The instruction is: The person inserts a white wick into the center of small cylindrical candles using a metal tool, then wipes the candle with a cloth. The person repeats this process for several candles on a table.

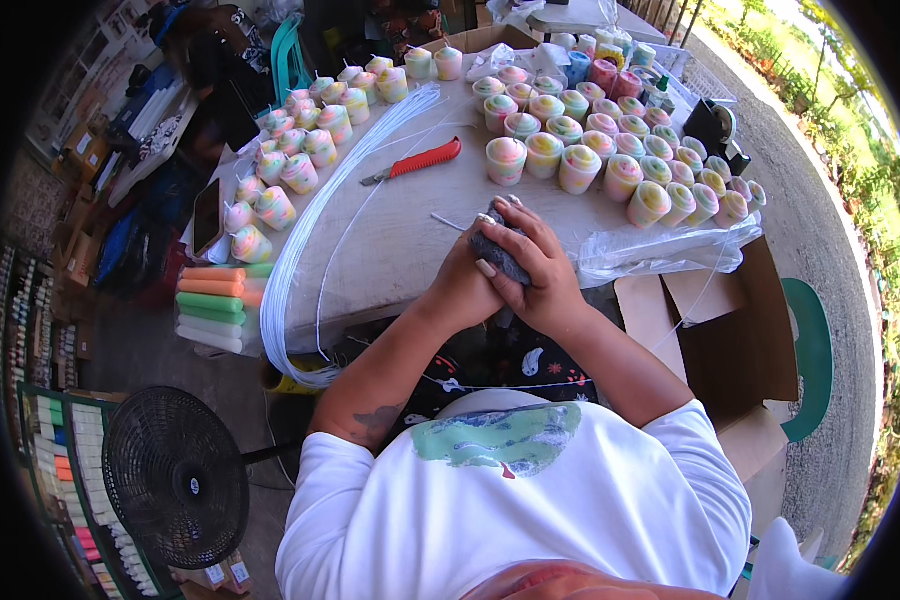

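Above the table's near edge, both my hands are closed together round a dark grey, cloth-like lump point(497, 259). My left hand point(462, 279) cups it from the left and below. My right hand point(547, 272) wraps over its top and right side, fingers bent. A short white wick point(447, 222) shows just left of the lump; whether it comes out of it I cannot tell. What lies inside the lump is hidden. Beyond my hands rests a red utility knife point(425, 160), its blade pointing left. A long bundle of white wicks point(305, 230) curves down the table's left side.
Pastel swirled cup-shaped candles stand in rows at left point(300, 173) and right point(580, 168) of the table point(400, 235). Orange, green and white candle sticks point(210, 303) lie at the left corner. Clear plastic point(660, 250) and an open cardboard box point(740, 340) are at right; a black fan point(175, 475) stands lower left.
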`<action>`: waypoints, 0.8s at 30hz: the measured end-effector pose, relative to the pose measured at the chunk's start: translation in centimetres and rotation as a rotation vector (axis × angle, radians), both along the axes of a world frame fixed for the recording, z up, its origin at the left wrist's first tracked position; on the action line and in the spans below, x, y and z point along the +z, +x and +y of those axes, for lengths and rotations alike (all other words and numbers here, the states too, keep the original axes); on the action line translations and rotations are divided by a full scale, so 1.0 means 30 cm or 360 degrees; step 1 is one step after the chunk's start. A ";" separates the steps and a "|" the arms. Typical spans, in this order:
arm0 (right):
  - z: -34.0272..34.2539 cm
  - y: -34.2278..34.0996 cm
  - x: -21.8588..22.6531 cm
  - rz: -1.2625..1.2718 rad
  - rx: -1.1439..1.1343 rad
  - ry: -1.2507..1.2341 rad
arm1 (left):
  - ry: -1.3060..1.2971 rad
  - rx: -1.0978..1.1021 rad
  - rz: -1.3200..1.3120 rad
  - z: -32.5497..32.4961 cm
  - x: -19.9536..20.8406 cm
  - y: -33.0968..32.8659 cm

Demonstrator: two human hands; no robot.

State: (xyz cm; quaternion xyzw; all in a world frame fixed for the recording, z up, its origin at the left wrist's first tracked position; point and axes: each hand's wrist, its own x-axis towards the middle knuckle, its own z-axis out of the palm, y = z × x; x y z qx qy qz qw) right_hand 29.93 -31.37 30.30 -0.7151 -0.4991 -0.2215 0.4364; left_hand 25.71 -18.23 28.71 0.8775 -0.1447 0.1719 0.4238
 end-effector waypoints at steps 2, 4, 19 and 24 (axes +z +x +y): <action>-0.007 0.006 0.003 0.0071 0.0000 0.0169 | 0.0180 0.0108 -0.0142 -0.018 0.007 -0.002; -0.004 0.021 0.019 0.0077 -0.0085 0.0318 | 0.0283 0.0270 -0.0239 -0.040 0.027 -0.005; -0.092 0.072 0.100 0.1236 0.0366 0.0754 | -0.2019 -0.0835 0.0696 0.080 -0.036 -0.108; -0.024 -0.024 0.086 0.0353 0.0536 -0.0134 | -0.2031 -0.0626 0.0613 0.054 -0.025 -0.123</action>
